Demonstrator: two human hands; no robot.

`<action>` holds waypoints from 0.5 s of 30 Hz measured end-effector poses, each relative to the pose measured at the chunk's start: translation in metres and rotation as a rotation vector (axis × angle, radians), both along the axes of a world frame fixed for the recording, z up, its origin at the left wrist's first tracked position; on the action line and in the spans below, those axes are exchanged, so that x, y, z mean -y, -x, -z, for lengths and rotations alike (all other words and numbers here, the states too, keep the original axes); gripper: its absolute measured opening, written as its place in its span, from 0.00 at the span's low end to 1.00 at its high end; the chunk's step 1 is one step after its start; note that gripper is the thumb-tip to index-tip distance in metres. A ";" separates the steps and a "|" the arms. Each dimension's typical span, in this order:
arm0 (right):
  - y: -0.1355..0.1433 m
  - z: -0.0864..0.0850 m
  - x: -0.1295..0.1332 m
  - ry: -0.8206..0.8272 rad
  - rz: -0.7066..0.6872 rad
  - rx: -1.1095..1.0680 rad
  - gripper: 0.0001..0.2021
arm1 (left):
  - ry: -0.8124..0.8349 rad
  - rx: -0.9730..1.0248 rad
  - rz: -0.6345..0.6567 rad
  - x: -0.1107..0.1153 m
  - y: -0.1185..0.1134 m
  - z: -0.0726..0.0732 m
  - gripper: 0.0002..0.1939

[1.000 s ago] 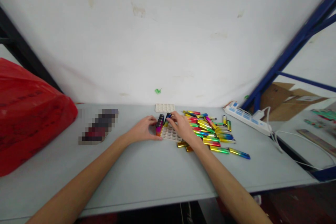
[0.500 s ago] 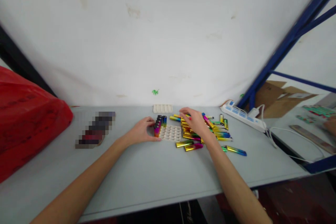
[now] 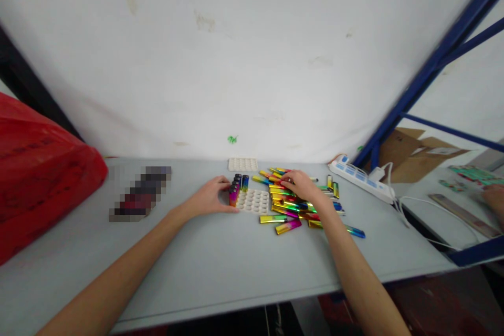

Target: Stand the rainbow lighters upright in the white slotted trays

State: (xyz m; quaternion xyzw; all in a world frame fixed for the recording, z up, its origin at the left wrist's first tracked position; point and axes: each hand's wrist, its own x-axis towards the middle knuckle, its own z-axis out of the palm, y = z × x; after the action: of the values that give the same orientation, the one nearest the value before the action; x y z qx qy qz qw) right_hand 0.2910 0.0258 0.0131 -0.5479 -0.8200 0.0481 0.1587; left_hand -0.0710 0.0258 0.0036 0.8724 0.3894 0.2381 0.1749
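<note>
My left hand [image 3: 212, 195] curves around the left end of a pale tray with round holes [image 3: 258, 201], thumb and fingers apart. Inside that curve a row of lighters with purple-pink bodies and black tops [image 3: 234, 192] stands upright in the tray. Beside the row stands a blue-and-yellow lighter [image 3: 245, 182]. Right of the tray lies a loose pile of shiny, many-coloured lighters [image 3: 287, 205]. My right hand [image 3: 300, 185] reaches into its far part, fingers bent together on a reddish lighter; the fingertips partly hide it.
A second pale tray [image 3: 243, 164] lies by the wall. Left are a pixelated patch [image 3: 144, 194] and a red plastic bag [image 3: 47, 168]. Right are a white power strip [image 3: 360, 181] with cables, a blue metal frame [image 3: 417, 79], a cardboard box [image 3: 413, 155] and another person's hand [image 3: 494, 199].
My right hand has shifted slightly right and down, its fingers closing onto the pile. Some lighters in the pile have moved a little. My left hand stays by the tray.
</note>
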 end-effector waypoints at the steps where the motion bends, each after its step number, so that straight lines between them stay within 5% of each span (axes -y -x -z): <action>1: -0.001 0.002 0.001 -0.005 -0.003 -0.017 0.10 | -0.003 0.001 -0.002 0.000 0.000 0.000 0.35; 7: -0.002 -0.001 0.013 -0.103 0.033 -0.333 0.10 | -0.014 0.001 -0.002 0.001 0.000 0.000 0.35; 15: 0.035 -0.017 0.022 0.106 0.042 -1.145 0.22 | -0.007 0.000 -0.002 0.001 0.000 -0.001 0.34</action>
State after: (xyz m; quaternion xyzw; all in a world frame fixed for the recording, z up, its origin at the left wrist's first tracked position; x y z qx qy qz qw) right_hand 0.2558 0.0036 0.0301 -0.4578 -0.5887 0.3748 0.5508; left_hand -0.0706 0.0251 0.0042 0.8727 0.3893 0.2396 0.1714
